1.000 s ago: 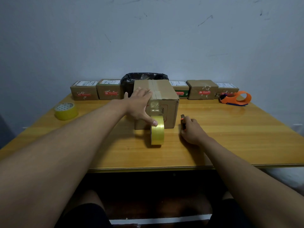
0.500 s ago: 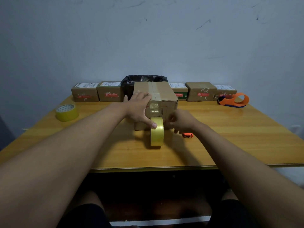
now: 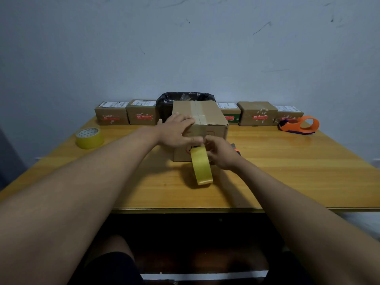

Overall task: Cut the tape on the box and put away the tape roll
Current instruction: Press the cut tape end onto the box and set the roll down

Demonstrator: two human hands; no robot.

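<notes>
Box (image 3: 207, 120) sits mid-table (image 3: 287, 171), taped along its top seam. Left hand (image 3: 176, 131) lies flat over the box's near top edge, fingers straight, pressing. Right hand (image 3: 221, 153) pinches the tape roll (image 3: 201, 165), which stands on edge touching the box front. Orange cutter (image 3: 236, 150) lies just behind the right hand.

Yellow tape roll (image 3: 202, 165), brown box (image 3: 207, 120), orange dispenser (image 3: 300, 124).
</notes>
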